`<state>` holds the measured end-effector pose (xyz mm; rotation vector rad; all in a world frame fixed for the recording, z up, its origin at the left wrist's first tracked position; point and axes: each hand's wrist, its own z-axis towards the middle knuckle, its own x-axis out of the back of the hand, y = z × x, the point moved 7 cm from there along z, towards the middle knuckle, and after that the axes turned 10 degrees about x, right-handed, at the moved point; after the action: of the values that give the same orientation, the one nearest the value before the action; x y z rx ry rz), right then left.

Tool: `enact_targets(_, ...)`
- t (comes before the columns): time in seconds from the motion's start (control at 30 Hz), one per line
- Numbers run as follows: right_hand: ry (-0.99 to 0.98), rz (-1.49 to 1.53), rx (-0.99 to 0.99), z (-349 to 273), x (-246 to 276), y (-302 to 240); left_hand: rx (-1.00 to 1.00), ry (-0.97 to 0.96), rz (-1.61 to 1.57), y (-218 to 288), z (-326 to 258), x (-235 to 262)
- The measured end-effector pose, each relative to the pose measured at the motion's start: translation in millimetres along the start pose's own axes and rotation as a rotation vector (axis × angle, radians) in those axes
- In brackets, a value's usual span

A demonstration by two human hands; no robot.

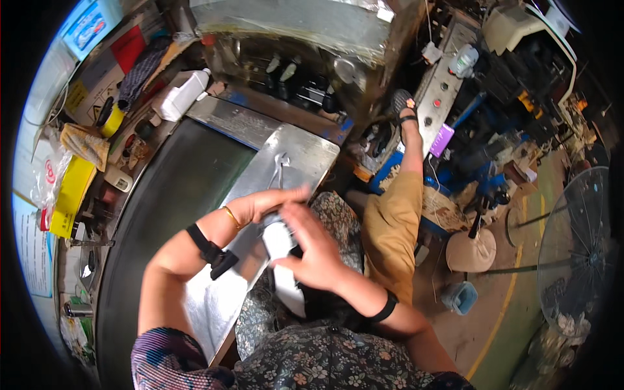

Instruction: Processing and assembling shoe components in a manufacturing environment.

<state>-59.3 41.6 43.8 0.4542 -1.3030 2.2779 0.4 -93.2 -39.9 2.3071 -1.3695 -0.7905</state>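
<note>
My left hand reaches across from the left, its fingers stretched to the right and blurred at the tips. Close below it is my right hand, thumb and fingers spread apart. A white, rounded piece with dark parts lies between the two hands, above my lap; I cannot make out its kind. My right thumb appears to touch or overlap its edge. Beyond my left hand, a slim metal tool with a forked end rests on a shiny metal plate.
A dark belt runs along the left of the plate. On the left shelf are a white jug and a yellow box. A leg in tan trousers stretches toward a control panel. Right are a blue bucket and a fan.
</note>
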Motion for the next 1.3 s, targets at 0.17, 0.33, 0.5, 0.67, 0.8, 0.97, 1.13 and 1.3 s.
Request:
enact_targets(0.17,-0.213,0.431,0.218,0,-16,-23,0.071,0.222,-0.024,-7,-87,27)
enact_targets(0.33,0.040,0.434,-0.500,-75,49,99,-0.311,0.386,0.073,43,-158,36)
enact_targets(0.5,0.366,0.082,-0.719,-152,103,142,-0.843,0.743,0.044,125,-185,92)
enact_targets(0.67,0.303,-0.454,-0.415,-146,92,128,-1.064,1.061,0.226,197,-61,154)
enact_targets(0.8,0.207,-0.585,-0.305,-129,83,125,-0.639,1.280,0.655,216,81,219)
enact_targets(0.97,0.179,-0.558,-0.322,-123,88,124,-0.711,1.336,0.362,210,124,274)
enact_targets(1.13,0.212,-0.593,-0.319,-124,88,127,-0.792,1.125,0.528,121,99,174)
enact_targets(1.3,0.206,-0.606,-0.242,-120,86,124,-0.938,1.014,0.974,1,48,35)
